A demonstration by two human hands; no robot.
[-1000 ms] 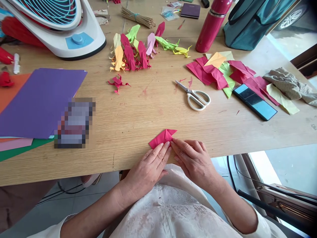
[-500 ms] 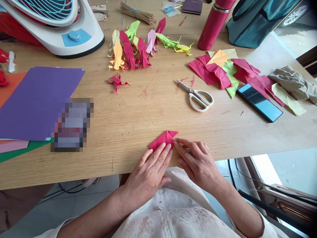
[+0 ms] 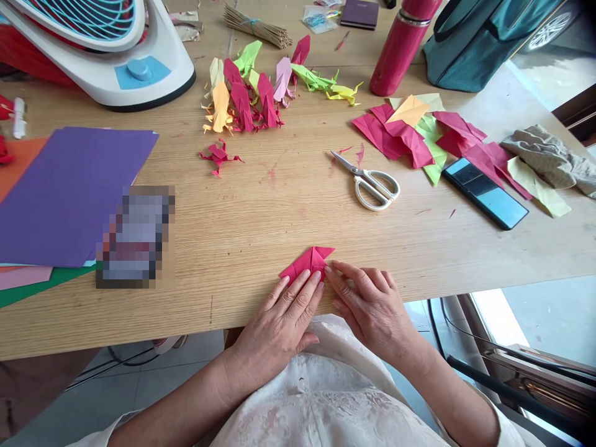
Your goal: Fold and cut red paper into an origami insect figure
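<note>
A folded pink-red origami paper (image 3: 313, 257) lies near the front edge of the table, its pointed corner turned to the right. Across its lower part rests my left hand (image 3: 286, 316), fingers stretched out and pressing it flat, thumb apart. My right hand (image 3: 370, 307) is at the paper's right edge, with fingers curled and the fingertips pinched together on that edge. The fingertips hide the paper's lower edge. Farther up lie white-handled scissors (image 3: 367, 180), touched by neither hand.
Several folded paper figures (image 3: 242, 102) stand at the back, with a small red one (image 3: 220, 157) in front. Creased paper pieces (image 3: 395, 133) and a phone (image 3: 487, 192) lie right. Coloured sheets (image 3: 79, 192), a fan (image 3: 139, 68), a red bottle (image 3: 400, 49) and a teal bag (image 3: 465, 56) surround them.
The view has shifted very slightly. Both hands stay in nearly the same place on the pink-red paper, and its folded shape looks the same.
</note>
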